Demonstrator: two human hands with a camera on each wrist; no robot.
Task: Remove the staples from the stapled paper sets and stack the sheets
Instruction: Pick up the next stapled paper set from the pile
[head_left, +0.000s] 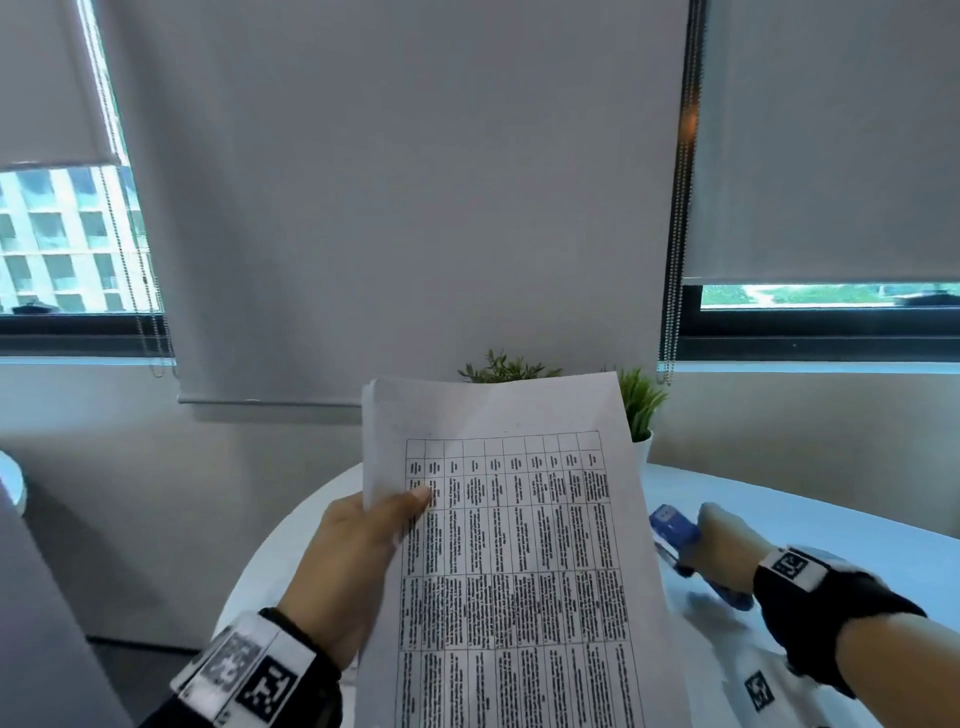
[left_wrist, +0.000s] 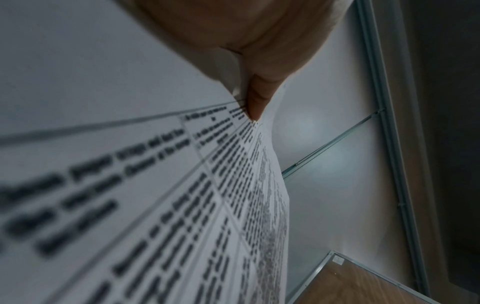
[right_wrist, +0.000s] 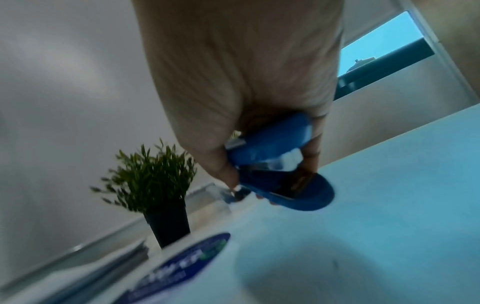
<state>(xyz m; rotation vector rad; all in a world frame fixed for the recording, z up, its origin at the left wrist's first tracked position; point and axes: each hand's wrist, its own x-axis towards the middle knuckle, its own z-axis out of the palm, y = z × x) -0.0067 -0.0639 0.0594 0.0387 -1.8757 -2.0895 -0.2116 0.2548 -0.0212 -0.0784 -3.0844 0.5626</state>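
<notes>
My left hand (head_left: 363, 551) holds up a set of white sheets (head_left: 519, 561) printed with a table, thumb on the front near the left edge. The left wrist view shows the thumb (left_wrist: 255, 96) pinching the printed paper (left_wrist: 155, 185) close up. To the right, my right hand (head_left: 727, 540) grips a blue stapler-like tool (head_left: 675, 535) just above the white table (head_left: 831, 530). In the right wrist view the fingers curl round the blue tool (right_wrist: 275, 162), whose two arms stand slightly apart. No staple can be made out.
Two small potted plants (head_left: 639, 405) stand at the table's far edge behind the paper; one plant (right_wrist: 158, 185) shows in a dark pot. A blue round sticker (right_wrist: 182, 265) and more paper (head_left: 737, 670) lie on the table. Window blinds hang behind.
</notes>
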